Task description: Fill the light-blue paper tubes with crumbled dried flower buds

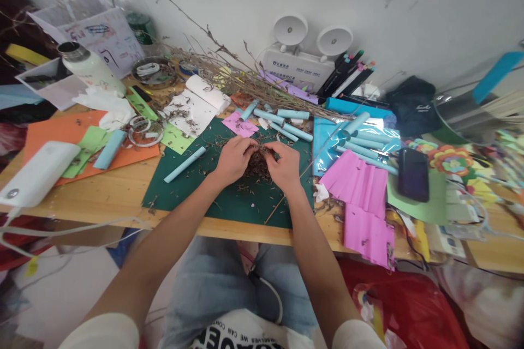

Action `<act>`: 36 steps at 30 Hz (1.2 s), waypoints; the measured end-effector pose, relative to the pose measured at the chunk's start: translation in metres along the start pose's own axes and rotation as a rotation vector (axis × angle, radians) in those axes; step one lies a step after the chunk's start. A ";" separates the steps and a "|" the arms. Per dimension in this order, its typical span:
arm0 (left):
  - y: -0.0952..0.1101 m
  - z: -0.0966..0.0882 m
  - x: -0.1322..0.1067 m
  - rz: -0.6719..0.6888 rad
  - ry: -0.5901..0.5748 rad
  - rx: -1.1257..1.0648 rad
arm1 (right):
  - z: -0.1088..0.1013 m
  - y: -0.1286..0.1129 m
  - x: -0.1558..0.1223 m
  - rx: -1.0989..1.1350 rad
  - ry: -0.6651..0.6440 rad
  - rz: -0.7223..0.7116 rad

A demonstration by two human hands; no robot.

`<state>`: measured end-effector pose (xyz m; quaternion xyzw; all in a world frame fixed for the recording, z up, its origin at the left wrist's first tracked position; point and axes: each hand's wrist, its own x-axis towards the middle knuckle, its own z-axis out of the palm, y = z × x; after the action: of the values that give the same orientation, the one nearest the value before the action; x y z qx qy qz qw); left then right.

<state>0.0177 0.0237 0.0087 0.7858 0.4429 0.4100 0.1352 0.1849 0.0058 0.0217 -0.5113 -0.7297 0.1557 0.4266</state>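
Observation:
Over a heap of dried brown plant bits (pixel 257 168), my left hand (pixel 236 159) and my right hand (pixel 282 164) face each other with fingertips pinched. Brown dried plant matter shows between them; its exact shape is too small to make out. The heap lies on a dark green mat (pixel 229 208), with crumbs scattered round it. Left of my left hand lies a rolled light-blue paper tube (pixel 185 164). Beyond my hands are several more blue tubes (pixel 293 114) and a pink paper piece (pixel 239 123). A thin stalk (pixel 275 210) lies near my right wrist.
Dry branches (pixel 229 73) stretch along the wall before a white twin-lamp unit (pixel 301 65). Pink folded paper (pixel 360 191), a blue packet (pixel 323 144) and a black device (pixel 413 174) lie right. Leftward are orange paper (pixel 45 136), a power bank (pixel 41 172) and a white bottle (pixel 92 68).

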 end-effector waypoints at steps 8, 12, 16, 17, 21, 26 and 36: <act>-0.007 -0.003 0.000 -0.073 0.043 0.028 | -0.005 0.008 0.000 -0.113 0.150 -0.071; -0.005 -0.002 -0.001 0.106 -0.041 0.033 | -0.006 0.005 0.002 -0.069 0.118 -0.087; 0.003 -0.004 -0.003 0.137 -0.053 0.072 | -0.003 0.003 0.001 -0.051 0.076 -0.046; 0.004 -0.004 -0.003 0.126 -0.038 0.077 | -0.003 0.003 0.001 -0.036 0.068 -0.032; 0.003 -0.003 -0.001 0.122 -0.031 0.046 | -0.001 0.002 -0.001 -0.014 0.042 -0.018; -0.001 -0.002 0.001 0.083 0.010 -0.026 | -0.005 -0.003 0.001 0.002 0.058 -0.039; -0.001 -0.002 -0.001 0.021 0.083 -0.153 | -0.008 -0.006 0.002 0.056 0.020 -0.081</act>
<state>0.0158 0.0233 0.0088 0.7599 0.4075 0.4764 0.1719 0.1875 0.0033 0.0317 -0.4707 -0.7409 0.1535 0.4537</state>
